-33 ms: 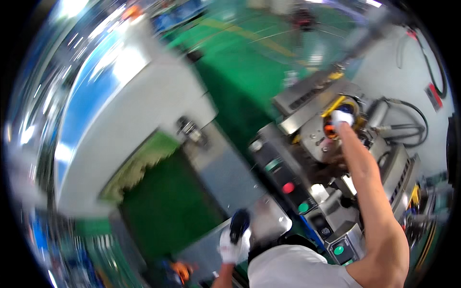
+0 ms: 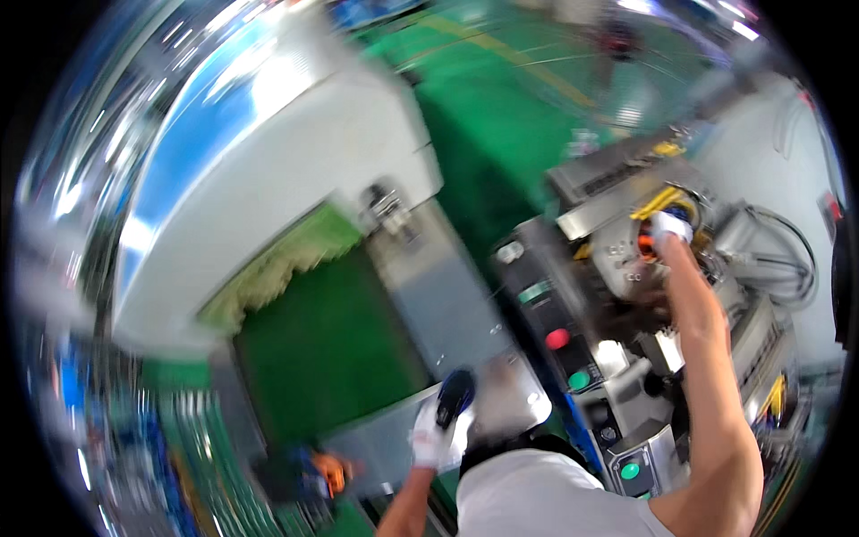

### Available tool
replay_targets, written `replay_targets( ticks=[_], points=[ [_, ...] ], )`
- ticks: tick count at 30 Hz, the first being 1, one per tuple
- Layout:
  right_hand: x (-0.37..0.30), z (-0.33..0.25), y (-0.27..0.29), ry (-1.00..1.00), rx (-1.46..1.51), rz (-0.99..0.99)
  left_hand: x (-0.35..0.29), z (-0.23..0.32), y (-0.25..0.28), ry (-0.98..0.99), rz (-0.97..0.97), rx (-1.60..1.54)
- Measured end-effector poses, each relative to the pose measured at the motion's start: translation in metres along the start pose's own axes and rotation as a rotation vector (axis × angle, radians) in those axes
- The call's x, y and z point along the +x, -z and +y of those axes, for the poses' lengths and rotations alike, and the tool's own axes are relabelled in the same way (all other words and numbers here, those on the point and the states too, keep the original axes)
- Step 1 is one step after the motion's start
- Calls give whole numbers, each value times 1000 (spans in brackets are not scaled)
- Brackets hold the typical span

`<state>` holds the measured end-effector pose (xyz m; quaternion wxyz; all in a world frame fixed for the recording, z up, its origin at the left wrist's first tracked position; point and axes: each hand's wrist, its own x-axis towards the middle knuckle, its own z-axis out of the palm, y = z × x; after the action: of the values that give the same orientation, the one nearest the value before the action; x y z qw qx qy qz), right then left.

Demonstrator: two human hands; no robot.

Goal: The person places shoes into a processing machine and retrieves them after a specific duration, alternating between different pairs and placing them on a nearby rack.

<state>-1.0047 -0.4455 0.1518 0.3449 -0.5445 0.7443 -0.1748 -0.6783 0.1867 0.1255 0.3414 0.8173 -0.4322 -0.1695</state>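
Note:
My left hand (image 2: pixel 434 438), in a white glove, is raised low in the middle and grips a dark, rounded object (image 2: pixel 455 394) above a grey metal plate (image 2: pixel 447 304). My right arm stretches up to the right. Its white-gloved right hand (image 2: pixel 669 225) rests on an orange ring-shaped part (image 2: pixel 645 244) set in a grey machine head (image 2: pixel 617 259) with yellow cables (image 2: pixel 660 199). Motion blur hides how those fingers are set.
A dark control panel (image 2: pixel 546 304) below the machine head carries a red button (image 2: pixel 557 338) and a green button (image 2: pixel 579 380). A large white housing (image 2: pixel 286 179) fills the left. Green floor (image 2: pixel 501 116) lies beyond it. Hoses (image 2: pixel 787 251) hang at the right.

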Motion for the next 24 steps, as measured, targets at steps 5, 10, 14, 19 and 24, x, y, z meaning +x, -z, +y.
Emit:
replay_targets(
  ticks=[5,10,14,19,24],
  points=[
    [-34,19,93,-61,663,-293,5,-35,-29,17,-19,15],
    [-354,-22,-5,825,-231,220,-21,-49,-57,123,60,52],
    [-431,76,-92,656,-820,122,9,-18,-50,71,-106,-49],
    [-442,91,-117,475,-931,-5,37,-57,27,-35,-602,-338],
    [-485,71,-181,347,-410,-246,146,-191,69,-230,-258,-209]
  ],
)
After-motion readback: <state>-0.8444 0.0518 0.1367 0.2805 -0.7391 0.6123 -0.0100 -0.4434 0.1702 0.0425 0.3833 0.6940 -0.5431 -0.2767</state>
